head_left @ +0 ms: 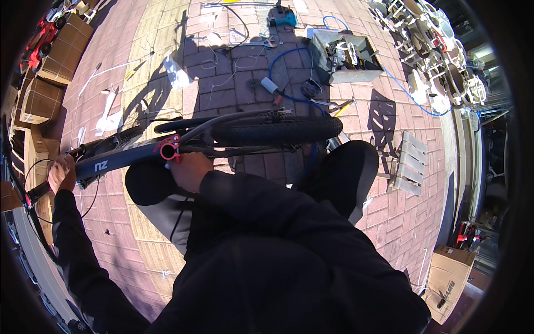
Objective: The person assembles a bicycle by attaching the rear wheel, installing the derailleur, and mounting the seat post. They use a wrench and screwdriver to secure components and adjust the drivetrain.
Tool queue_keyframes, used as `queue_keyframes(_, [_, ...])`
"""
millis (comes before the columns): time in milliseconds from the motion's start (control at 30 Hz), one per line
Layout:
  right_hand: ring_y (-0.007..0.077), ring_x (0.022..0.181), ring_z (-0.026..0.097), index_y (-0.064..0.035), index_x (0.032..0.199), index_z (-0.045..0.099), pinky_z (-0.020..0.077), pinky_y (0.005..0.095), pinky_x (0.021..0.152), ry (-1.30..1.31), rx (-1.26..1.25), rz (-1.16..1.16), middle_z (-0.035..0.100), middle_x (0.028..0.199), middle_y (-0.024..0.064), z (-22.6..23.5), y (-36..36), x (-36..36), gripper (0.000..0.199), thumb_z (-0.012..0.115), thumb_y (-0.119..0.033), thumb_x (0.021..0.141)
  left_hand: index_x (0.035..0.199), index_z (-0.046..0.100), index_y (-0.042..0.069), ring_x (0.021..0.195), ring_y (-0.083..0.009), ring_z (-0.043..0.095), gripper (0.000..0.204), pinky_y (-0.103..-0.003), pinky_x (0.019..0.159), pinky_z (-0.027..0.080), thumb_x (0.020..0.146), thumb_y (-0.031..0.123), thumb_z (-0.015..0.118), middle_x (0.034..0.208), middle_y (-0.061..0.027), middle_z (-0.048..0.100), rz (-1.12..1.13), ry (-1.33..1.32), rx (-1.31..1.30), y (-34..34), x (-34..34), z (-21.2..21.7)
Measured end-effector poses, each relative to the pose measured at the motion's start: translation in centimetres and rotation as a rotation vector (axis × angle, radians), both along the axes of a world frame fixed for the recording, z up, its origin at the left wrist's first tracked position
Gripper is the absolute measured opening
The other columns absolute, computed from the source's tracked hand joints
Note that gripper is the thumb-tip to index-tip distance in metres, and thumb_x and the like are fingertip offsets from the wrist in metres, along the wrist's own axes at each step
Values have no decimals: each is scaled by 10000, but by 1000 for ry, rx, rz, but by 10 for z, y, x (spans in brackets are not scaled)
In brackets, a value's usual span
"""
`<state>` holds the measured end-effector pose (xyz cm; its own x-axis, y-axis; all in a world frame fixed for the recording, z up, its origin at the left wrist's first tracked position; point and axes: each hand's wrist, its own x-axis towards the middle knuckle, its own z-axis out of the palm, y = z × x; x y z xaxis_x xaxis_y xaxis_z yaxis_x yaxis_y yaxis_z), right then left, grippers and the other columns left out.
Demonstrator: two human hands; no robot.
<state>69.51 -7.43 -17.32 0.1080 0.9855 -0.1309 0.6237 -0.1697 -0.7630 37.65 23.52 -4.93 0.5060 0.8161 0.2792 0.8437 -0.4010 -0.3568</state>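
Gripping the bicycle frame across our lap, we close our right hand on the dark tube just beside the red seat clamp. Our left hand wraps the front end of the frame near the handlebar, fingers curled around it. The rear tyre lies just ahead of our knees. An open toolbox and a blue hose rest on the brick paving, well apart from both hands

Outdoor bike-repair spot: brick paving, strewn tools, toolbox.
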Motion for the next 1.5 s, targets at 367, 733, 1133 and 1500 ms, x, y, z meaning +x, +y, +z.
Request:
queue_keyframes(367, [420, 738, 701, -20, 928, 632, 563, 523, 630, -166, 73, -35, 694, 789, 211, -4, -4, -6, 260, 596, -274, 966, 889, 702, 67, 928, -384, 692, 355, -516, 800, 541, 959, 376, 542, 1000, -191, 682, 52, -31, 21, -39, 42, 23])
queue_keyframes(733, [446, 734, 673, -36, 968, 555, 516, 558, 630, -146, 139, 23, 669, 819, 234, -37, -6, 5, 196, 582, -230, 963, 1049, 767, 88, 1119, -342, 680, 230, -594, 1078, 375, 897, 186, 626, 1128, -154, 739, 131, 512, -386, 15, 44, 91])
queue_keyframes(1133, [329, 728, 691, -75, 1005, 688, 553, 451, 630, -181, 245, 134, 673, 985, 109, 79, -25, 7, 179, 710, -210, 889, 989, 784, 89, 955, -353, 704, 264, -466, 855, 526, 896, 325, 708, 947, -176, 747, 208, 251, -562, 3, 46, 97])
queue_keyframes(1500, [271, 739, 693, -55, 1052, 669, 567, 371, 598, -153, 423, 111, 657, 970, 88, 69, -35, 30, 238, 746, -162, 854, 916, 773, 55, 811, -373, 688, 252, -480, 772, 527, 931, 271, 644, 846, -187, 717, 9, 133, -596, 7, 20, 65])
